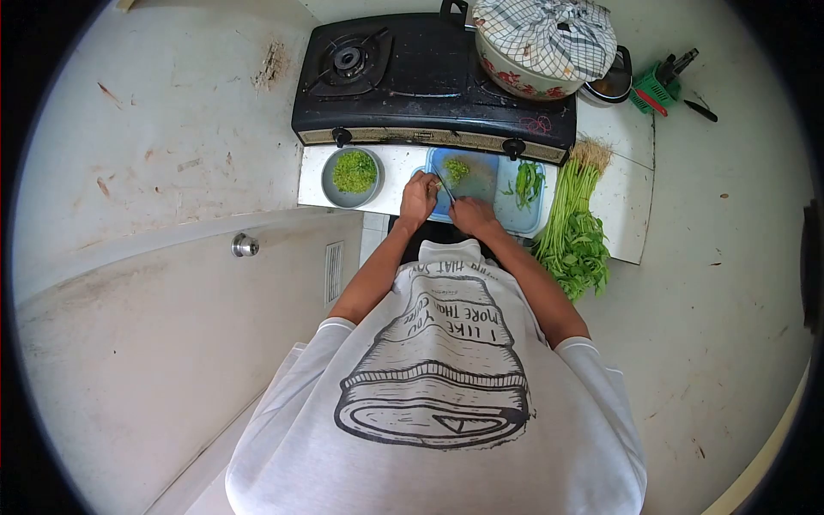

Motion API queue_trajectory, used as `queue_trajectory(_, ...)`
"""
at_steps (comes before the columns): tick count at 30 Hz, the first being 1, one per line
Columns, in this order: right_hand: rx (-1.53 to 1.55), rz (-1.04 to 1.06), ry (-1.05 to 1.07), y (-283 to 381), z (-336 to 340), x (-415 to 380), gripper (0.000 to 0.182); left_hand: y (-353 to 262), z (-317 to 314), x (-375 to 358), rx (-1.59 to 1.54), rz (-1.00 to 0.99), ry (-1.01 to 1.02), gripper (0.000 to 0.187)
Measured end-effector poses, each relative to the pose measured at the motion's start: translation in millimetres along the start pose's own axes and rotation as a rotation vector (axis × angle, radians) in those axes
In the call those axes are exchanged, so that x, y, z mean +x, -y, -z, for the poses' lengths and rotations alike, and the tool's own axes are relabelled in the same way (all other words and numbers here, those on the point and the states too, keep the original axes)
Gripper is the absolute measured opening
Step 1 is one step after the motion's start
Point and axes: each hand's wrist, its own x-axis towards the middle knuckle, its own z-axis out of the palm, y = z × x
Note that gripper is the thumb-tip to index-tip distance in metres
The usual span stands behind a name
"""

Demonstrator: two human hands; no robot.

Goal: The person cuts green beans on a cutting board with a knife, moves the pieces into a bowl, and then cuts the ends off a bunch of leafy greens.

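My right hand [472, 216] is closed around the handle of a knife [445, 185], whose thin blade points away from me over a blue cutting board [482, 190]. Just left of the blade, my left hand [419, 197] has its fingers pinched together at the board's edge; what they hold is too small to make out. A small heap of chopped greens [456, 168] lies beyond the blade. Several cut green leaves [525, 184] rest on the board's right side. To the left stands a grey bowl [375, 190] containing finely chopped greens [354, 172].
A black gas stove [429, 77] backs the narrow white counter [395, 172]. On it sits a flowered pot [524, 81] under a checked cloth [549, 34]. At right are a rooted bunch of leafy greens [577, 232], a small lidded pot [611, 86] and a green basket [652, 90] of utensils.
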Motion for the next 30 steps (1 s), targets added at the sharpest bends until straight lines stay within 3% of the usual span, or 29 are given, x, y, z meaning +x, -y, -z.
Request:
queue_trajectory(5, -0.021, -0.035, 0.043, 4.8, 11.2, -5.6, 0.040, -5.4, 3.6, -1.6, -0.048, 0.043, 0.005, 0.010)
queue_trajectory(14, -0.065, 0.075, -0.077, -3.8, 2.8, -10.9, 0.038, 1.5, 1.4, -0.6, -0.038, 0.052, 0.012, 0.011)
queue_trajectory(17, -0.024, 0.051, -0.089, -23.9, -41.4, 9.8, 0.038, 5.4, 0.9, -0.3, -0.012, 0.044, 0.019, 0.010)
queue_trajectory(20, -0.054, 0.044, -0.049, -4.3, -5.3, -8.1, 0.037, 1.4, 2.1, -1.6, -0.066, 0.052, 0.001, 0.009)
queue_trajectory(23, -0.033, 0.057, -0.110, -17.3, -35.8, 13.5, 0.038, 7.5, -1.1, -1.1, -0.052, 0.038, -0.009, 0.009)
queue_trajectory(26, -0.030, 0.018, -0.060, 7.9, 3.1, 0.9, 0.038, 1.5, 2.2, -0.9, -0.002, 0.045, -0.004, 0.009)
queue_trajectory(30, -0.075, 0.004, 0.014, 7.4, 6.6, -1.3, 0.039, 4.9, -0.3, -0.6, -0.046, 0.036, -0.030, 0.008)
